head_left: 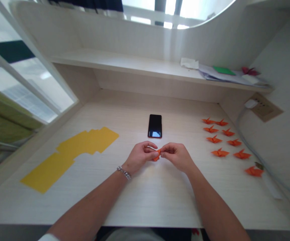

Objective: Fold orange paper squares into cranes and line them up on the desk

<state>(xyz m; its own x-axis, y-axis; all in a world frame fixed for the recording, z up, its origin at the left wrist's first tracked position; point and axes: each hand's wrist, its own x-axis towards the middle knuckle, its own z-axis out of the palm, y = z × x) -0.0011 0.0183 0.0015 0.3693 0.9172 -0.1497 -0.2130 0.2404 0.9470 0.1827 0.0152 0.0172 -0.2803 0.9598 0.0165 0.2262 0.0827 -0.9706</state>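
A small piece of folded orange paper [156, 158] is held between both hands, just in front of the phone. My left hand [142, 154] pinches it from the left, thumb on top; a silver chain bracelet [124, 172] circles that wrist. From the right, my right hand [176, 154] grips the paper's edge between thumb and fingertips. The fingers cover much of the paper, so its exact shape is hidden. Several folded orange paper cranes [220, 153] stand in rough rows on the right of the desk.
Yellow paper sheets [84, 144] lie overlapped at the left. A black phone [155, 126] lies beyond my hands. A grey cable [250, 147] runs along the right wall from a socket [264, 106]. Papers [222, 75] rest on the shelf [134, 65] above the desk [155, 201].
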